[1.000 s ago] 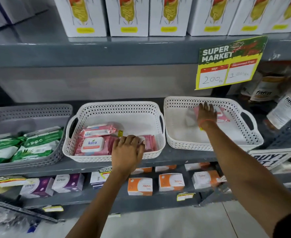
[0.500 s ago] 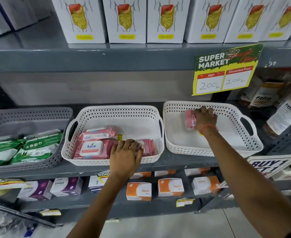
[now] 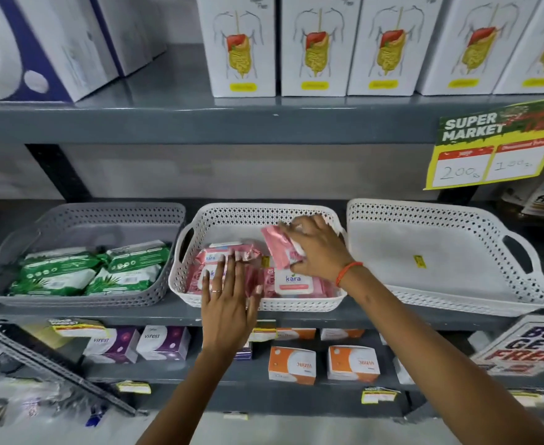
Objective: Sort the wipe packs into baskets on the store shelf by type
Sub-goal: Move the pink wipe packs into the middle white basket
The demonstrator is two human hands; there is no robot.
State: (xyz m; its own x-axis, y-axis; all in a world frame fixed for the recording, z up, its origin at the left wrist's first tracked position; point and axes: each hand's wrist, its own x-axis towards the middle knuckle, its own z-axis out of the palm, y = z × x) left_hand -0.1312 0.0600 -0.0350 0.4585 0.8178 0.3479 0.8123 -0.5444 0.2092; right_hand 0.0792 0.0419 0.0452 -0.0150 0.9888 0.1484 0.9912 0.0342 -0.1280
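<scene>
Carried from right basket (image 3: 450,248) to middle basket (image 3: 257,220): pink pack (image 3: 278,247), gripped by right hand (image 3: 320,252); left hand (image 3: 228,297) flat, empty, pressing packs; risks landing tilted, sliding off.

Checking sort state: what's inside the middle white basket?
The middle white basket holds pink Kara wipe packs. The left hand rests on them; the right hand holds one more pink pack above. The count and basket floor are hidden.
</scene>
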